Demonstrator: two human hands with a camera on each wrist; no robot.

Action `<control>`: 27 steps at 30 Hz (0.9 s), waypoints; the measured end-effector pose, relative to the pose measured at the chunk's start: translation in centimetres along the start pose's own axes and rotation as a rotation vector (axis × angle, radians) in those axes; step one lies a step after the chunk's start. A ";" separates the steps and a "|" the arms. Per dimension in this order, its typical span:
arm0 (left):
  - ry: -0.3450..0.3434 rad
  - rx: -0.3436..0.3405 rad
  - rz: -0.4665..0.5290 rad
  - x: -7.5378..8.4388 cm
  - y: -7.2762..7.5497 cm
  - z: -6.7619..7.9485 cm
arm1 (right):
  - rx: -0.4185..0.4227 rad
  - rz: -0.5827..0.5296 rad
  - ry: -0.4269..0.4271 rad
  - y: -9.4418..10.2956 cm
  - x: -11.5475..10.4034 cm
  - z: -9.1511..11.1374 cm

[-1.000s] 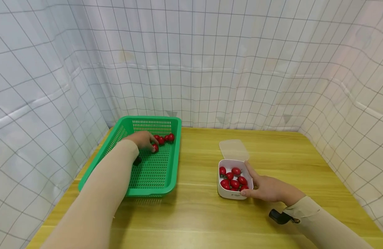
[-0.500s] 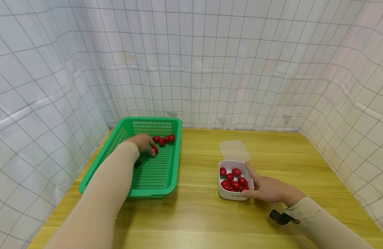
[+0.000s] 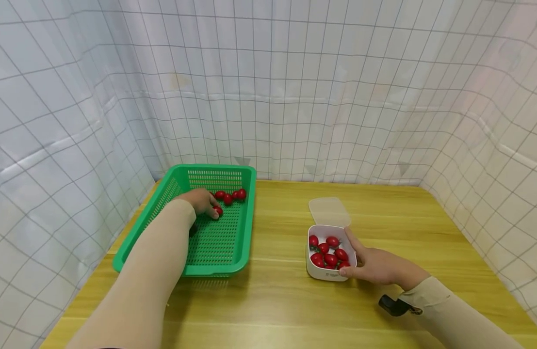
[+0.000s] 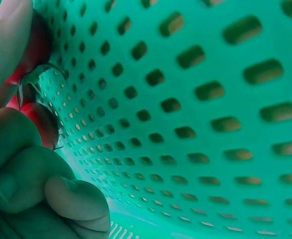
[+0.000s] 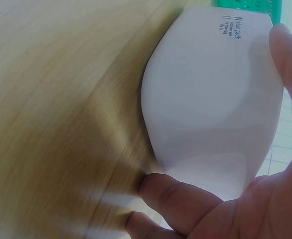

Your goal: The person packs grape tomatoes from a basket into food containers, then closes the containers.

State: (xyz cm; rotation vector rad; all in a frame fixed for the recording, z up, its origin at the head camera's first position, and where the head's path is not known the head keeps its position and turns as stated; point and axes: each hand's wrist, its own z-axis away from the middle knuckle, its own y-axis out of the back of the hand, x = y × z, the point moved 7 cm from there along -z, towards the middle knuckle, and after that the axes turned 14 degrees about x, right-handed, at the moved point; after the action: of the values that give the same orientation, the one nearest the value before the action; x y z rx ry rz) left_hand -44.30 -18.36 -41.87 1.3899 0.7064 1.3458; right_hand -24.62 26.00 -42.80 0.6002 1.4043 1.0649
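Your left hand (image 3: 197,199) is down in the basket (image 3: 216,247), thumb and fingers clamped on a tomato (image 3: 218,211) above the mesh floor. Compared with a second ago, you have drawn that tomato slightly toward yourself and away from the loose tomatoes (image 3: 227,198) by the far right corner, so the leftmost of those now shows more fully past your fingers. In the left wrist view your other fingers are curled in beside the mesh, and a green stem shows near your thumb.

Your right hand (image 3: 379,264) has kept its grip on the box (image 3: 327,275), thumb on the near side and fingers round the right side. The box sits on the table (image 3: 272,310) as before, its tomatoes unchanged, with the lid (image 3: 331,212) lying just beyond it.
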 end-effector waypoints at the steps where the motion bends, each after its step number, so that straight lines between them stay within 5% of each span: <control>1: 0.002 0.001 0.004 -0.1 0.0 0.0 | 0.000 0.000 0.001 0.0 0.0 0.0; 27: 0.008 0.010 -0.002 -0.1 0.0 -0.1 | 0.012 0.015 0.004 0.1 -0.5 0.2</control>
State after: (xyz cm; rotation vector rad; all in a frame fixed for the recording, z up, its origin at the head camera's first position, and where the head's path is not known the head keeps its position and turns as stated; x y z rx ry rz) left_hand -44.40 -18.45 -41.96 1.3922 0.7197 1.3486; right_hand -24.42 25.72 -42.44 0.6185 1.4131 1.0707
